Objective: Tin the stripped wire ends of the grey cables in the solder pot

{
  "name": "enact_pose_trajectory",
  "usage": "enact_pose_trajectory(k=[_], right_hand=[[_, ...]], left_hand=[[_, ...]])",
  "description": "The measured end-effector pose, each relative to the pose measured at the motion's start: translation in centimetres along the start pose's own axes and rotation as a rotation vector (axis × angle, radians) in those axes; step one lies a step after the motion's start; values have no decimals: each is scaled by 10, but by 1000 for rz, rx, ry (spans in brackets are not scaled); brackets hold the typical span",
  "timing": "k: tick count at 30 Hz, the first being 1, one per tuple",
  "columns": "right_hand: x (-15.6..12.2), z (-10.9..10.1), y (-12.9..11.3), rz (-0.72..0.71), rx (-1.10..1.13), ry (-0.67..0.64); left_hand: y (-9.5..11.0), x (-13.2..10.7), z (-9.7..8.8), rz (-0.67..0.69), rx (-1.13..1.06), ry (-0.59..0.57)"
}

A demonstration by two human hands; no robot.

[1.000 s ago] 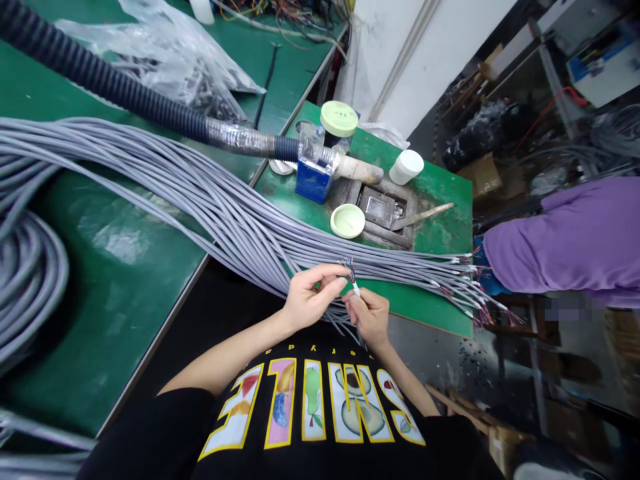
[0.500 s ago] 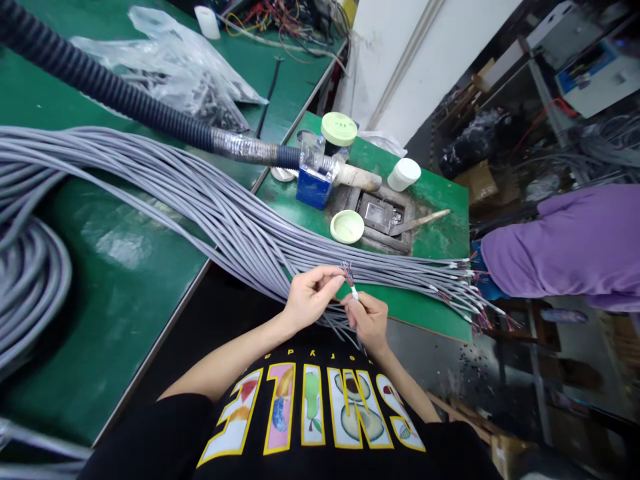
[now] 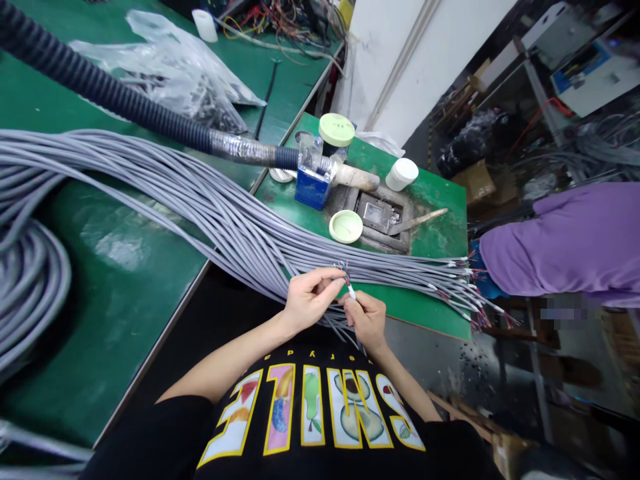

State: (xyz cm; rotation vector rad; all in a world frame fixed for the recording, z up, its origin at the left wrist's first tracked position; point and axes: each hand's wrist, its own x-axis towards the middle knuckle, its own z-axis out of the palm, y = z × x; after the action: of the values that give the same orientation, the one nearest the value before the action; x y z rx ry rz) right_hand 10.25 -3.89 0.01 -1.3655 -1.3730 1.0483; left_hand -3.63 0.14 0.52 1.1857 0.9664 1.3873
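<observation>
Gripping one cable [image 3: 352,293] by its white-sleeved end with the right hand [image 3: 369,320], thumb and fingers closed. Pinching at the bared wires [image 3: 348,274] of the same end with the left hand [image 3: 311,297], thumb and forefinger tips brought together, other fingers curled. Positioned, in this view, over the near edge of the grey bundle [image 3: 240,220], wires fanned toward it. Laid across two benches [image 3: 420,305], with stripped ends reaching past the right bench edge.

Just beyond the bundle: a pale green lid [image 3: 345,227] and a metal pot [image 3: 379,212], with a stick [image 3: 425,219] resting at its side. Farther beyond the bundle: a white tub [image 3: 401,175], a blue box [image 3: 311,189] and a capped jar [image 3: 337,130]. Beyond the bundle's left part: a ribbed hose [image 3: 150,112] and a clear bag [image 3: 180,60]. Near side, far left of the bundle: a coil [image 3: 37,287]. Past the bundle's right end: a person in purple [image 3: 565,243].
</observation>
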Motion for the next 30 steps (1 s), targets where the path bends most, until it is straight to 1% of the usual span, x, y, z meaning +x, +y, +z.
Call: enact_pose_trajectory(k=[4,7,10,14,17,24,30], right_hand=[[0,0,1,-4,12,-2],[-1,1,0,-8,13,-6],[-1,1,0,-14,4,-1],[0,1,-1,-17,-14,-7],[0,1,-2,-12,-32,-14],[0,2,-4,-8,-59,-16],[2,3,-5,-12,-83,-35]], left_hand=[[-3,1,-1,14,68,-13],[-4,2,-2,-4,104,-21],[-2,3,-2,-73,85,-28],[1,8,-1,-224,18,-39],[2,12,0,-302,-25,-54],[3,16,1,-412,-161,-74],[7,19,2,-472,-214,-80]])
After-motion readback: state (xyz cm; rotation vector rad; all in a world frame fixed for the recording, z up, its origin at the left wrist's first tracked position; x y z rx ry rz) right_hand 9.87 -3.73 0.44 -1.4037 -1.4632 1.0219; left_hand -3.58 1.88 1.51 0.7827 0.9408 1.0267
